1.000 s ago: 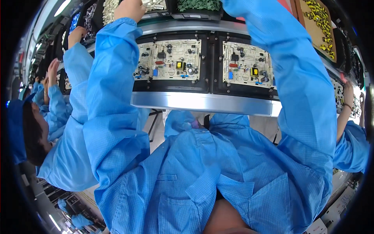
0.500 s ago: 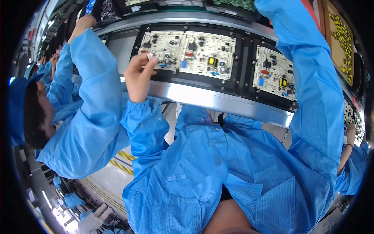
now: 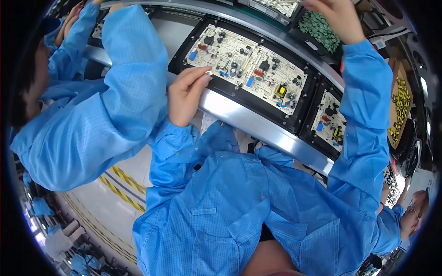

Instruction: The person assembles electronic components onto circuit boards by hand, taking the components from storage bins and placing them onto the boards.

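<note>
My left hand (image 3: 186,97) is closed in a pinch on a small white part (image 3: 208,72), at the near edge of a circuit board pair (image 3: 244,62) in a black frame. The cream boards carry black, blue, red and yellow components. My right hand (image 3: 340,22) reaches up to the top edge of the view, its fingers drawn together beside a bin of white parts (image 3: 284,6) and above a bin of green parts (image 3: 320,33). Its fingertips are partly cut off, and what they hold, if anything, I cannot make out.
A metal rail (image 3: 258,120) runs along the line's near side. Another framed board (image 3: 328,117) sits to the right, partly behind my right sleeve. A cardboard tray of yellow-and-black parts (image 3: 400,110) stands far right. A co-worker's blue sleeve (image 3: 133,69) reaches over the line at left.
The view has turned, and the boards sit differently in it. My right hand has come into sight at the bins. My left hand still pinches the white part near the board pair.
</note>
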### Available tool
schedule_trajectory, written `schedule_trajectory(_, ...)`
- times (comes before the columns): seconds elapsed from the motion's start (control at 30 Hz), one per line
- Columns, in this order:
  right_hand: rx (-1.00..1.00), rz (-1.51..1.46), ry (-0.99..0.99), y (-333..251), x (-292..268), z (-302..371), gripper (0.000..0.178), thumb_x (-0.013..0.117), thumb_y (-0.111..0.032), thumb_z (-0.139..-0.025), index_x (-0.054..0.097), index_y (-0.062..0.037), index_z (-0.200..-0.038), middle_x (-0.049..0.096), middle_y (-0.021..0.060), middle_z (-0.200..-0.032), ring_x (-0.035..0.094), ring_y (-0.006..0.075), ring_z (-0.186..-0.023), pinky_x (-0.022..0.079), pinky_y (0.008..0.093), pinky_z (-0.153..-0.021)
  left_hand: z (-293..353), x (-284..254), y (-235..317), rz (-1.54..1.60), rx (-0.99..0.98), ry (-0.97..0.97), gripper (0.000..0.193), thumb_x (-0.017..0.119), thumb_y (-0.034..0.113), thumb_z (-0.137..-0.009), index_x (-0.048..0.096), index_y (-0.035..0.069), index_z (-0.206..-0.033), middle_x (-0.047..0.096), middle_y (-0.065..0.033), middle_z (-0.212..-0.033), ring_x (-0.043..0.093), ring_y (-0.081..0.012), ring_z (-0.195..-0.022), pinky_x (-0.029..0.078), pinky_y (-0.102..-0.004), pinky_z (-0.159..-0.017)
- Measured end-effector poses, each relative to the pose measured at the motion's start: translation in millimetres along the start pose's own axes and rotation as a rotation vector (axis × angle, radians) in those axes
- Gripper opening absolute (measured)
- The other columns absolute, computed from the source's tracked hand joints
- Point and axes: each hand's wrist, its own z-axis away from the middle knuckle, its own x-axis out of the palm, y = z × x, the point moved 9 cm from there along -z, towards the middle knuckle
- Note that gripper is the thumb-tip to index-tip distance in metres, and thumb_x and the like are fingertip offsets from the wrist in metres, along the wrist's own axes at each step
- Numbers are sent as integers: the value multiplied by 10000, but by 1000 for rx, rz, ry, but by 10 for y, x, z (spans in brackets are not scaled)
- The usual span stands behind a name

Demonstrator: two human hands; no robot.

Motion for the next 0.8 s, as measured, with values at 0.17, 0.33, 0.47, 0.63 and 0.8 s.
schedule_trajectory(0.17,-267,122,-384,-465,1314,-63,154,632,-142,-756,637,-18,-847,629,166,-813,621,311,-753,499,363,-686,51,97,205,-223,253,70,164,612,-19,-788,651,-22,-948,602,-107,-908,590,-185,-794,470,-259,-700)
schedule_trajectory(0.33,-378,157,-527,-382,2068,115,110,625,-142,-786,610,-64,-862,612,94,-806,601,281,-776,488,364,-677,139,-180,5,-106,303,333,185,606,-1,-803,603,6,-989,575,-95,-878,560,-182,-765,457,-260,-680)
schedule_trajectory(0.47,-601,209,-450,-545,2238,219,123,616,-128,-782,599,-79,-894,560,80,-853,578,270,-849,478,380,-709,198,-203,-7,-118,361,400,144,583,-1,-825,597,-7,-968,574,-112,-889,558,-191,-769,456,-264,-673)
schedule_trajectory(0.63,-598,341,-391,-571,2368,95,79,595,-113,-772,628,-87,-840,565,49,-863,582,234,-889,489,351,-738,311,-224,22,-232,459,490,136,585,-7,-821,605,-11,-956,575,-129,-889,567,-203,-756,463,-262,-648)
schedule_trajectory(0.8,-265,410,-462,-498,2515,-42,152,594,-123,-758,665,-51,-872,638,125,-880,628,293,-853,508,377,-752,300,-247,29,-232,471,534,141,607,-24,-791,617,-7,-930,586,-132,-863,580,-212,-750,466,-266,-638)
